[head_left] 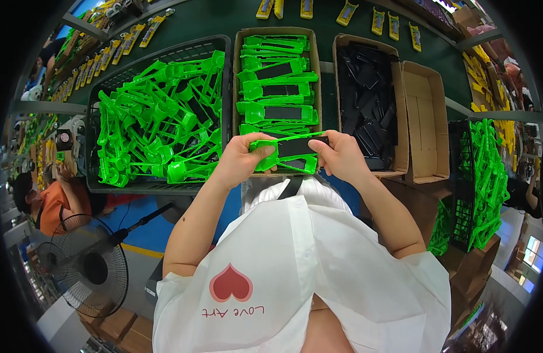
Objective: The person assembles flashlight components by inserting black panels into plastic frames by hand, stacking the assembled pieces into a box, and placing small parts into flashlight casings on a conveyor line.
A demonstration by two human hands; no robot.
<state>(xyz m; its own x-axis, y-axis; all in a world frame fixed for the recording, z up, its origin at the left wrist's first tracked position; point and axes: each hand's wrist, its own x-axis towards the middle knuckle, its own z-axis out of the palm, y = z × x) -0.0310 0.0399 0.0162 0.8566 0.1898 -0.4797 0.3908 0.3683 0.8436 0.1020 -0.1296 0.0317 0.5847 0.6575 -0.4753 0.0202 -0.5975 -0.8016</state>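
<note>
Between my two hands is a green plastic frame (295, 163) with a black rectangular plate (295, 146) lying in it. My left hand (241, 160) pinches the frame's left end, thumb on top. At the other end my right hand (342, 156) grips it, its thumb pressing the plate's right end. Both hands are over the near end of a cardboard box (316, 65), where similar green frames with black plates (275, 113) lie stacked in a row. Just right of that box stands a second cardboard box (395, 53) full of loose black plates (365, 94).
A black crate (227, 76) heaped with green frames (159, 117) stands at the left. Right of the black plates is an open cardboard box (425, 117). Yellow pieces (377, 21) lie along the green conveyor (224, 16). A fan (95, 267) and a person in orange (57, 203) are at left.
</note>
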